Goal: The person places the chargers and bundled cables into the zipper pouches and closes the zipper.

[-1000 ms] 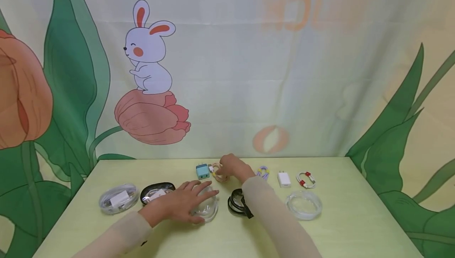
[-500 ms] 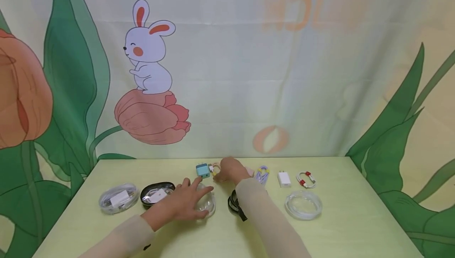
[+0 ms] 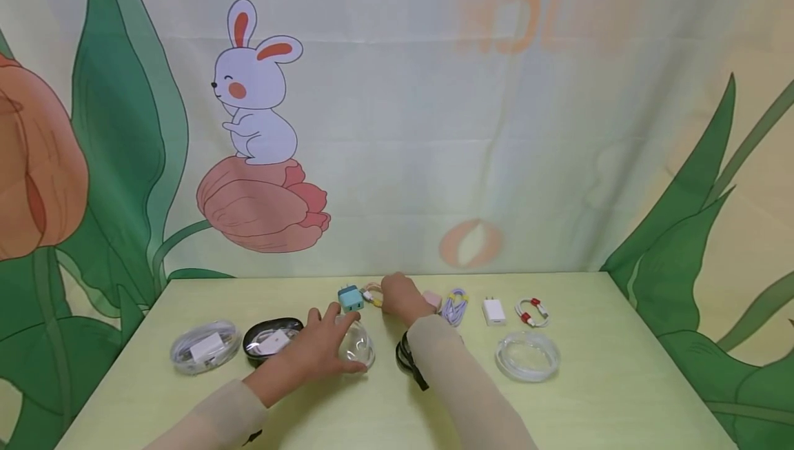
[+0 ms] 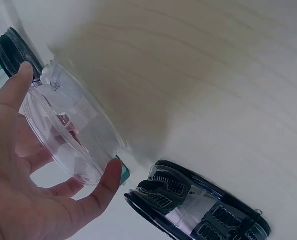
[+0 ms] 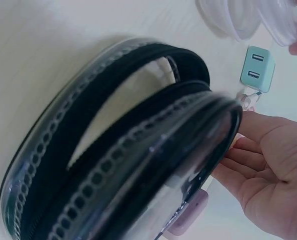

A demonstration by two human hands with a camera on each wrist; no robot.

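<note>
My left hand (image 3: 316, 350) spans a clear round zip pouch (image 3: 358, 348), thumb on one side and fingers on the other. In the left wrist view the clear pouch (image 4: 83, 125) stands between thumb and fingertips. At the back of the table, my right hand (image 3: 403, 298) pinches a coiled peach charging cable (image 3: 374, 291) with a yellow tie; its fingertips are partly hidden. Beneath the right forearm is a black-edged clear pouch (image 3: 406, 357). The right wrist view shows this black-edged pouch (image 5: 138, 130) unzipped, in front of the right hand (image 5: 268, 170). A teal charger (image 3: 350, 298) lies left of the cable.
To the left are a clear pouch (image 3: 207, 346) and a black-edged pouch (image 3: 271, 341), both with white contents. Farther right lie a pink charger (image 3: 432, 298), a purple cable (image 3: 455, 307), a white charger (image 3: 493, 312), a red-and-white cable (image 3: 532, 313) and a clear round pouch (image 3: 527, 356).
The right hand has drawn in slightly toward me and left over the cable, uncovering the pink charger. The left hand has closed in on the clear pouch, which has shifted and tilted a little.
</note>
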